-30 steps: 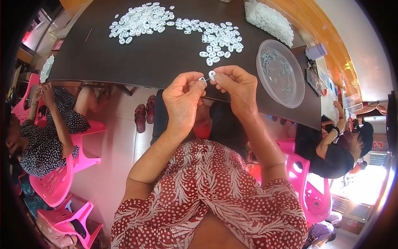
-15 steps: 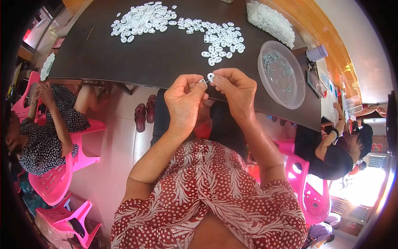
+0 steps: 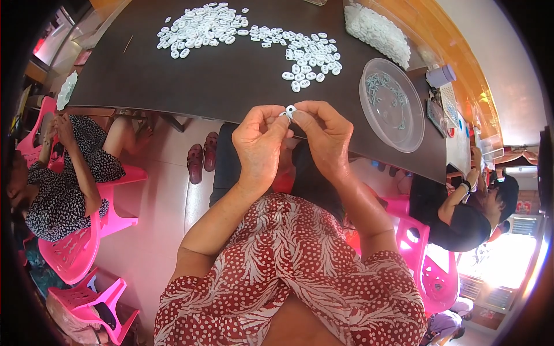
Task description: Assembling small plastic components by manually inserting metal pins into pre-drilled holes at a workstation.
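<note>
Both my hands meet just beyond the near edge of the dark table. My right hand (image 3: 328, 137) pinches a small white oval plastic piece with holes (image 3: 290, 109) between thumb and forefinger. Against its lower left side, my left hand (image 3: 258, 141) is closed in a pinch on a small pale part (image 3: 284, 115), mostly hidden by the fingertips. The two parts touch or nearly touch. Ahead of my hands lie loose white oval pieces (image 3: 311, 57), like the one I hold.
A larger heap of white pieces (image 3: 202, 26) lies far left. At right stand a round clear tray (image 3: 394, 135) holding small grey-green parts, a clear bag of white pieces (image 3: 378, 34) and a lilac cup (image 3: 441, 75). People sit on pink chairs (image 3: 75, 248) at both sides.
My hands have drawn closer together. The white oval piece, earlier apart from the left-hand part with a thin bit between, now sits against it.
</note>
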The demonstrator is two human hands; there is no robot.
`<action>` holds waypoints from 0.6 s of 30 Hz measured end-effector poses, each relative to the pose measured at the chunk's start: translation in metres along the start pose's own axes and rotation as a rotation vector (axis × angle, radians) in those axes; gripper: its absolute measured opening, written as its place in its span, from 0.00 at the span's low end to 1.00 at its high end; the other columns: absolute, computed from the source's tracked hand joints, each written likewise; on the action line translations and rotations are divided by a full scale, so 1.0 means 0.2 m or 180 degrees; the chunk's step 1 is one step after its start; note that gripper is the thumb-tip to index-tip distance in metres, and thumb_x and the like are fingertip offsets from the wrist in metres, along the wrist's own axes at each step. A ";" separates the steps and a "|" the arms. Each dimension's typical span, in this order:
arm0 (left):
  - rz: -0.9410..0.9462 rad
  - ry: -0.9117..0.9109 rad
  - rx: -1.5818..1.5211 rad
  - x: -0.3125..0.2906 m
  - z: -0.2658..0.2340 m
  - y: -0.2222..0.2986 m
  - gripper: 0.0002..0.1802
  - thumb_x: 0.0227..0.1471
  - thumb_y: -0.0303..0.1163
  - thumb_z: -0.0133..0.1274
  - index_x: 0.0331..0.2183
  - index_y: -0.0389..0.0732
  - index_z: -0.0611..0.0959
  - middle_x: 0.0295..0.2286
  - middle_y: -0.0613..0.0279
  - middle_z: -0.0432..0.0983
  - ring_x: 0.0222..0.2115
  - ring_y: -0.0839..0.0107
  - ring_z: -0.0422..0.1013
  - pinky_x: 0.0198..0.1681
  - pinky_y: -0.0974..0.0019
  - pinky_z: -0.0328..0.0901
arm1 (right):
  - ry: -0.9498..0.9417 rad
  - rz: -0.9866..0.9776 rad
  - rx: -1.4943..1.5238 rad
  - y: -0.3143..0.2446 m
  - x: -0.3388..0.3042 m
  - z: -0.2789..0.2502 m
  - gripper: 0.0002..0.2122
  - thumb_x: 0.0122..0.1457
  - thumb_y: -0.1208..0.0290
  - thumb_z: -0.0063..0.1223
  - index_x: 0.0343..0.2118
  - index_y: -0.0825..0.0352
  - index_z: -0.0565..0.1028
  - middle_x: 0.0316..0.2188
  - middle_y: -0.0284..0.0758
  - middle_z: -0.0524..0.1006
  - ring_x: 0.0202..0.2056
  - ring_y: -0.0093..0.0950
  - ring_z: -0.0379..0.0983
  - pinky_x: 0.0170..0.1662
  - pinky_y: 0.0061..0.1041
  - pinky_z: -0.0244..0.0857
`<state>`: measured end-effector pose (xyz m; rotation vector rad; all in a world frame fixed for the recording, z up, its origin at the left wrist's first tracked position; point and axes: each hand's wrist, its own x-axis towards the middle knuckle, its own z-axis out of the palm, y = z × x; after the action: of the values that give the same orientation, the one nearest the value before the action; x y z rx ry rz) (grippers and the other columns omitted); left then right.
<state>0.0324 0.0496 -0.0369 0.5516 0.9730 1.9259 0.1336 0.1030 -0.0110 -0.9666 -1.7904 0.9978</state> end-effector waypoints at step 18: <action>-0.0201 -0.0083 -0.0147 -0.01 0.03 0.02 0.05 0.50 0.18 0.50 0.33 0.29 0.77 0.23 0.60 0.74 0.19 0.77 0.70 0.18 0.76 0.64 | 0.0050 -0.0727 -0.0519 0.00 0.00 -0.02 0.05 0.47 0.82 0.52 0.29 0.69 0.74 0.22 0.37 0.72 0.26 0.33 0.68 0.30 0.28 0.63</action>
<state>0.0355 0.0490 -0.0304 0.5123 0.9167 1.8758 0.1382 0.1037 -0.0100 -0.8414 -1.9420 0.7092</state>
